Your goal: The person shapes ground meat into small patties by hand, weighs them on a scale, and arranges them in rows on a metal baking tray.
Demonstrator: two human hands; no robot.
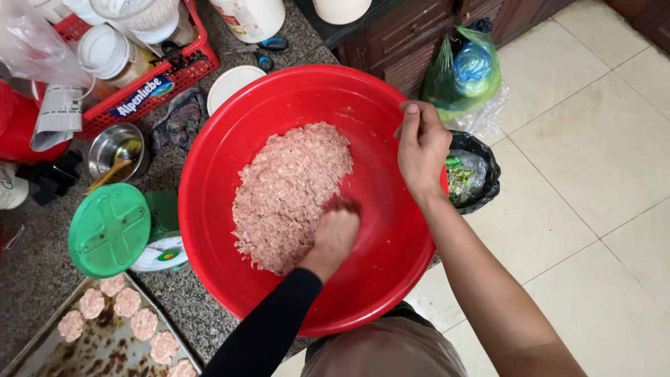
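Nearest the lens, the left hand (333,236), in a black sleeve, is being pressed into the lower right edge of the heap of pink minced meat (289,192); its fingers are being curled into the mince, so a scoop of meat appears to be gripped, though blur is hiding the fingertips. The meat is being held in the big red basin (230,132), heaped left of the basin's middle, with its long axis being run from the upper right down to the lower left. From the left hand the bulk of the heap is lying up and to the left, touching it; this hand is clearly the nearer one.

The right hand (421,148), bare-armed, is being rested on the basin's right rim, fingers being hooked over the edge, well apart from the meat.

Outward from the basin, a green kitchen scale (109,229) is being kept just beside its left wall, and a metal tray (105,349) with round pink patties (128,302) is being kept below that, on the stone counter (28,279).
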